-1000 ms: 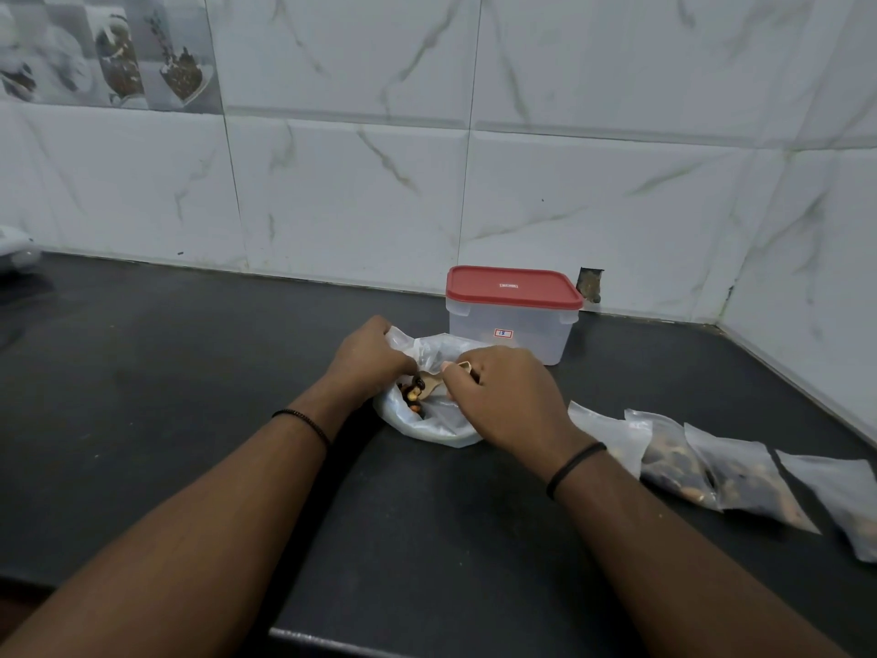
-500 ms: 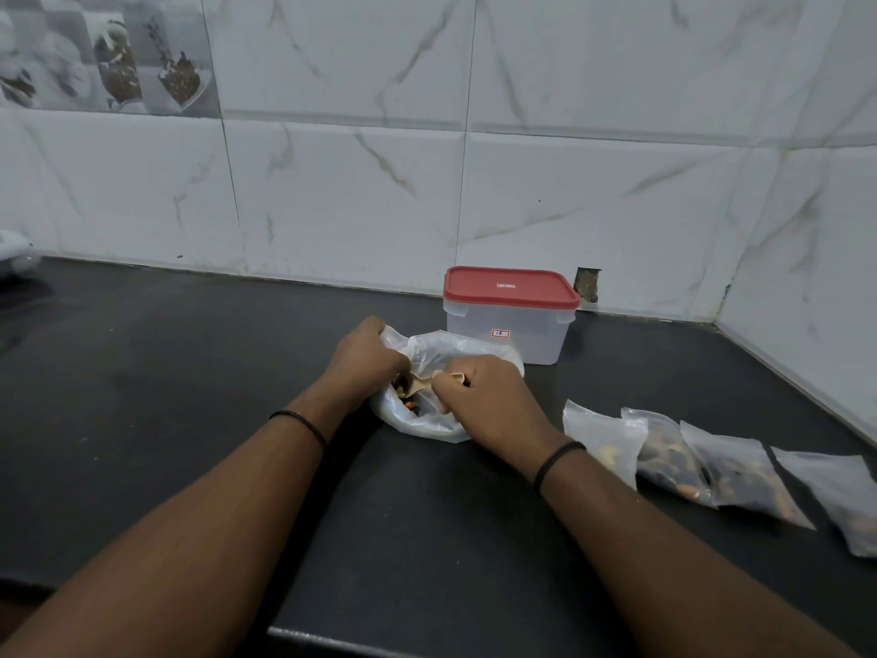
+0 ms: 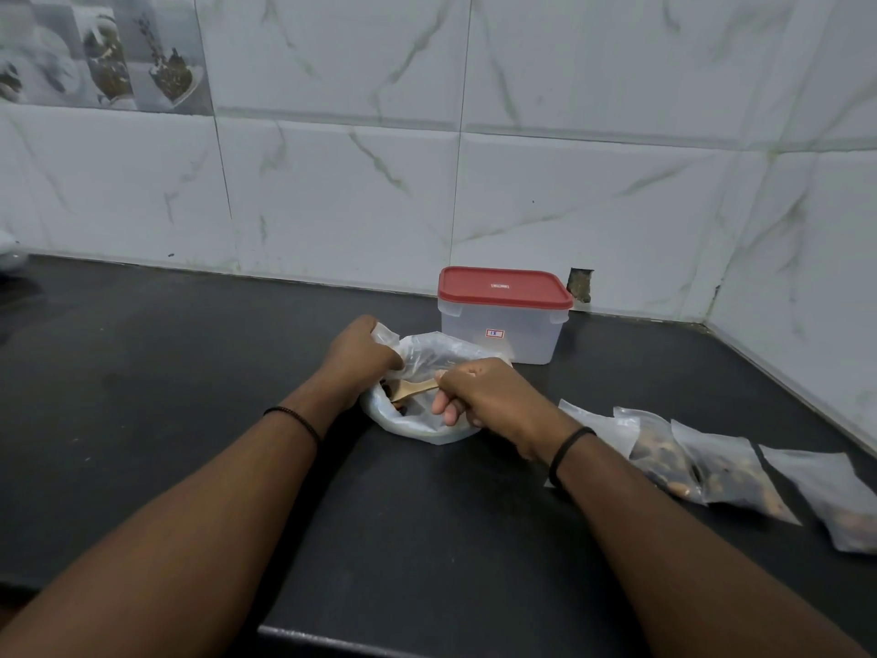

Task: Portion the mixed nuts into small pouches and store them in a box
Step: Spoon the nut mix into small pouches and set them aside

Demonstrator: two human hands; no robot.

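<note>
Just below the right hand [image 3: 489,401], and a little toward the left hand [image 3: 358,356], sits the open mouth of the big plastic bag [image 3: 417,420] that holds the mixed nuts [image 3: 396,406]. The right hand's fingers are curled around the handle of a small wooden spoon [image 3: 413,389], and the spoon's long axis runs from this grip leftward and slightly down, so its bowl end is inside the bag, among the nuts. The left hand pinches the bag's rim on the far side from the right hand and holds the mouth open; its fingers are closed on the plastic. From the spoon grip, the small pouches [image 3: 712,463] lie to the right and nearer to the person, in a row on the dark counter [image 3: 190,372]; several show nuts inside, and I cannot tell whether the one at the far right is filled. The right hand is clearly the nearer one to them. The box [image 3: 503,334] with its red lid [image 3: 503,287] stands just beyond the bag, away from the person, and the lid is on. I judge that the scooping step is in progress, and that the next move needs the spoon lifted level, because a tilt along its long axis would spill nuts.
</note>
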